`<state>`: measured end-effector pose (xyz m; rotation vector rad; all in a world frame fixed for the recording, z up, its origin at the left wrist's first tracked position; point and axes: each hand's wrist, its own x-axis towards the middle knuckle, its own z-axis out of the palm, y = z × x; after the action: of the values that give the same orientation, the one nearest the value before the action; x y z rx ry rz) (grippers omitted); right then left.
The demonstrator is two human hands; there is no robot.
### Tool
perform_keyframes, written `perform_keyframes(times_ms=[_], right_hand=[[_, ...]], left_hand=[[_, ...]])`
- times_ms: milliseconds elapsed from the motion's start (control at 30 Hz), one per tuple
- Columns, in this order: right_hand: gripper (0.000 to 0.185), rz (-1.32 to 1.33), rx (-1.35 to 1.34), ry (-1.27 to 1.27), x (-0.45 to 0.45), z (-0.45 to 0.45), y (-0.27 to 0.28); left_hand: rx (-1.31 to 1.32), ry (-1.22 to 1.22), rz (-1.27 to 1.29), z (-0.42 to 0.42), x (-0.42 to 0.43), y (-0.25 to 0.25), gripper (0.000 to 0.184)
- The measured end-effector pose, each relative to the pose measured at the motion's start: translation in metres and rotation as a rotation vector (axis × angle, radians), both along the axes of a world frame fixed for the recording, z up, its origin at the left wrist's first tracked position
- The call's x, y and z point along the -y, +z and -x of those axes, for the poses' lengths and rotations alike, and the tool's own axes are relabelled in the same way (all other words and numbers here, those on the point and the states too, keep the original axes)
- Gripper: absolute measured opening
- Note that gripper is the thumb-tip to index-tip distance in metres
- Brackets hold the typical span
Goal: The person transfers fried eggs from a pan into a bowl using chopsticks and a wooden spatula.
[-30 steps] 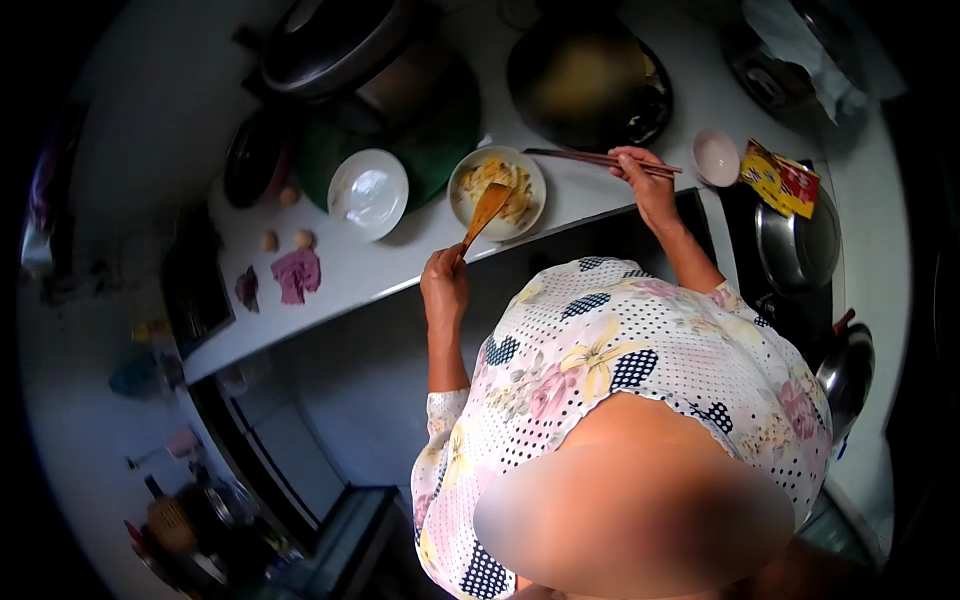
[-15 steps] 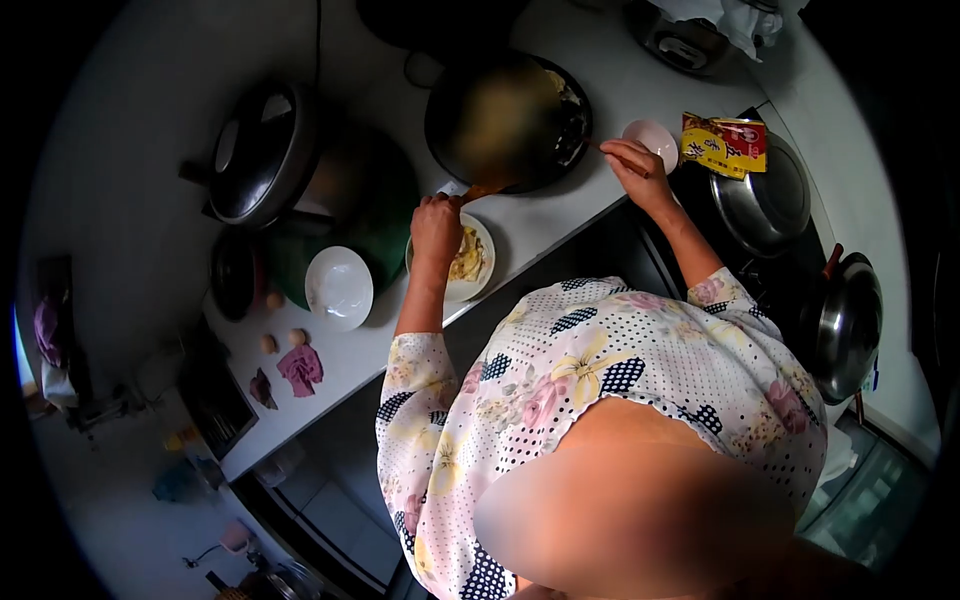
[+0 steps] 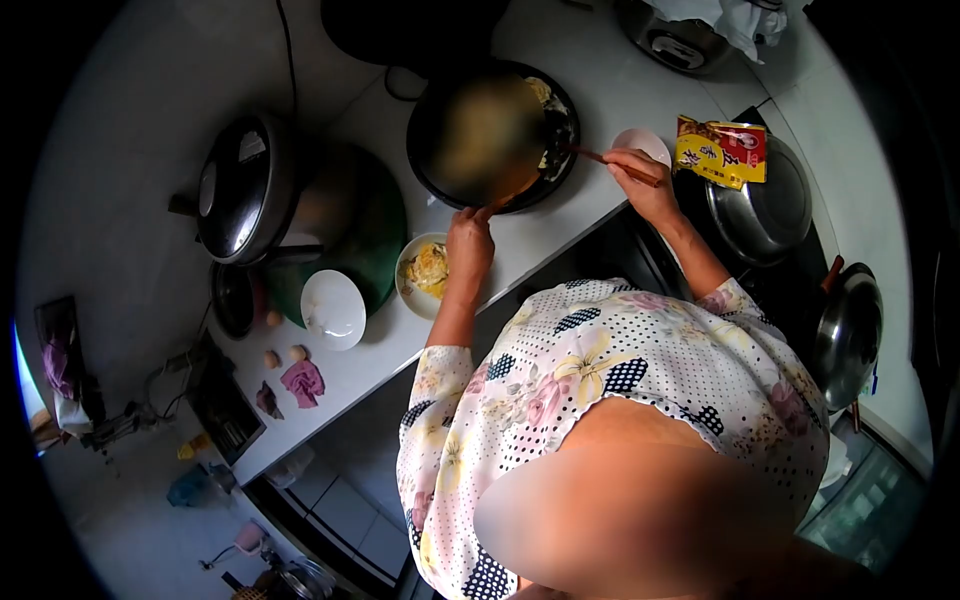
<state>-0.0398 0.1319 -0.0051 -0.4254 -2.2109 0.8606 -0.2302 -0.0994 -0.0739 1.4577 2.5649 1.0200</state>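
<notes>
My left hand is closed on the handle of a wooden spatula, at the near rim of a round black pan. The spatula's far end reaches into the pan, where blur hides most of it. In my right hand are reddish-brown chopsticks, their tips at the pan's right side. Pale, yellowish food lies along that side; the pan's middle is blurred. Just left of my left wrist stands a white bowl with yellow-white cooked egg. A small pale pink bowl sits behind my right hand.
A white dish stands left on a green round mat, near a lidded cooker. Eggs and a pink cloth lie nearby. Right are a yellow-red packet on a metal lid and a lidded pan.
My left hand has moved right along the pan's near rim, with the spatula further inside. The egg in the bowl shows more fully. My right hand has shifted slightly, still holding the chopsticks.
</notes>
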Motion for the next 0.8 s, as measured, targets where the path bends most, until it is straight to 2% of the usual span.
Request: perform_keyframes(times_ms=[333, 433, 533, 667, 800], right_hand=[[0.016, 0.146, 0.014, 0.099, 0.007, 0.01, -0.002], [0.016, -0.094, -0.031, 0.079, -0.002, 0.011, 0.001], [0.017, -0.172, 0.023, 0.122, -0.003, 0.009, 0.003], [0.016, -0.068, 0.078, 0.168, 0.014, 0.007, 0.005], [0.016, -0.064, 0.018, 0.094, 0.018, 0.005, 0.005]], left_hand=[[0.001, -0.008, 0.02, -0.005, -0.015, -0.002, 0.038], [0.0, -0.01, 0.022, -0.002, -0.017, -0.004, 0.038], [0.01, -0.014, 0.007, -0.003, -0.018, -0.005, 0.037], [-0.019, -0.022, -0.055, -0.002, -0.023, -0.014, 0.036], [-0.002, -0.023, -0.077, -0.004, -0.025, -0.018, 0.035]])
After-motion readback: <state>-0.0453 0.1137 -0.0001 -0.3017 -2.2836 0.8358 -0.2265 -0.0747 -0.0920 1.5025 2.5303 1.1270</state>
